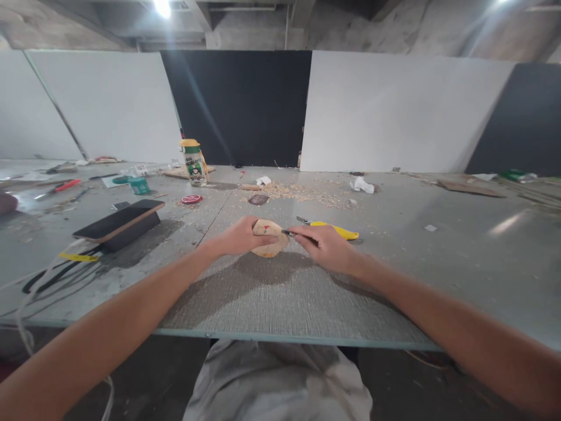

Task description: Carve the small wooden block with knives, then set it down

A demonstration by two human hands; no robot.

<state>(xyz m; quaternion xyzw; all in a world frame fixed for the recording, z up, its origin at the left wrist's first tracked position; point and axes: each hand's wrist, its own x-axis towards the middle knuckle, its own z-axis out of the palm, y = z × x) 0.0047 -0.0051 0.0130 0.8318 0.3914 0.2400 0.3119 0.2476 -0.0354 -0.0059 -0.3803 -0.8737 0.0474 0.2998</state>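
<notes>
My left hand (pixel 242 235) grips a pale, rounded wooden piece (pixel 269 248) by its left side, thumb across its face. Small red and green marks show on that piece. In my right hand (pixel 326 247) is a thin dark tool (pixel 287 232), pinched between the fingers, its tip at the right edge of the wood. Most of the tool is hidden by the fingers, so its exact kind cannot be made out. Just behind my right hand a yellow-handled cutter (pixel 337 228) lies on the table.
Wood shavings (pixel 302 193) are scattered behind my hands, beside crumpled white paper (pixel 362 185). A phone on a stand (pixel 120 222) with cables is at left. Farther back are a yellow-lidded bottle (pixel 194 166), a teal jar (pixel 139 185) and a red round lid (pixel 191 199). The table's front edge (pixel 263 340) is near my lap.
</notes>
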